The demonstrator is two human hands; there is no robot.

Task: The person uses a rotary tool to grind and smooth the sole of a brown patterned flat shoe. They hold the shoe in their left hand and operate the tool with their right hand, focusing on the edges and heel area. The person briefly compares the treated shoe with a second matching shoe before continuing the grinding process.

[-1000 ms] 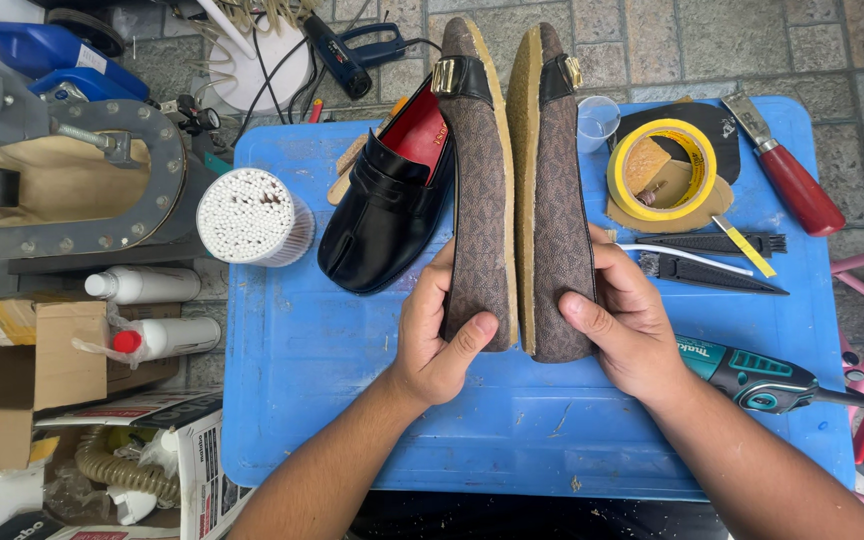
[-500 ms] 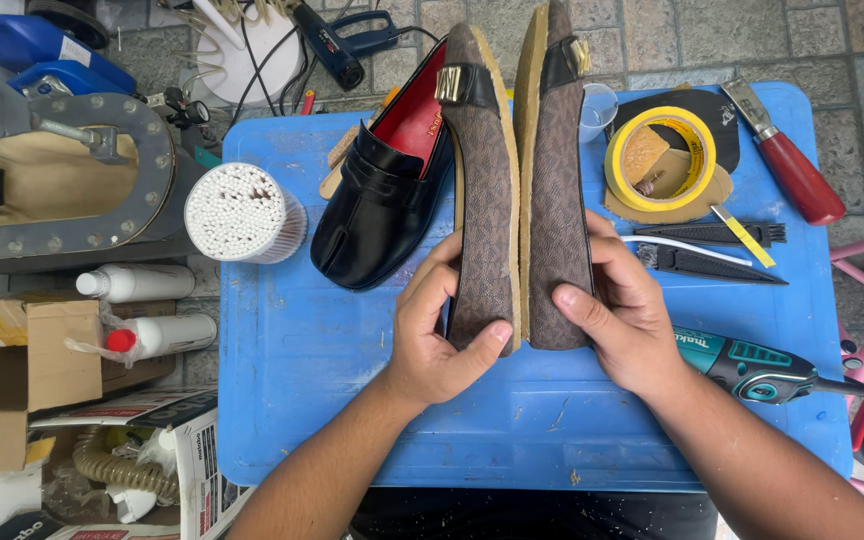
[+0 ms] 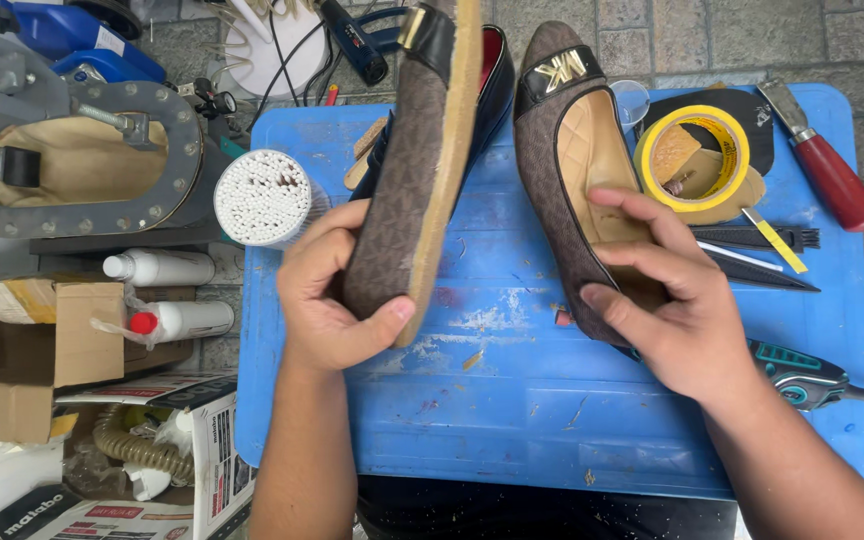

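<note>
Blue tabletop (image 3: 512,420): scuffed, flecked with pale marks, carrying all items below. Grey ring-shaped machine fixture (image 3: 82,160): bolted rim, standing off the tabletop's left edge. Brown patterned flat shoe, first of pair (image 3: 412,170): turned on edge with its tan sole rim facing right, raised above the tabletop's left half; gripped at the heel end by the left hand (image 3: 327,295), thumb pressed across the sole edge, fingers wrapped behind. Brown patterned flat shoe, second of pair (image 3: 577,170): opening turned up, tan quilted lining visible, black toe band with gold metal ornament; held at the heel end by the right hand (image 3: 667,300), closed on it with fingers reaching into the opening and thumb under the outer side. Black shoe (image 3: 497,80): mostly hidden behind the first brown shoe. Red-handled tool (image 3: 832,170): lying near the right edge. Round tub of white sticks (image 3: 264,198): at the left edge. Yellow tape roll (image 3: 694,160): just right of the second shoe. Green-and-black tool (image 3: 802,375): near the right wrist.
</note>
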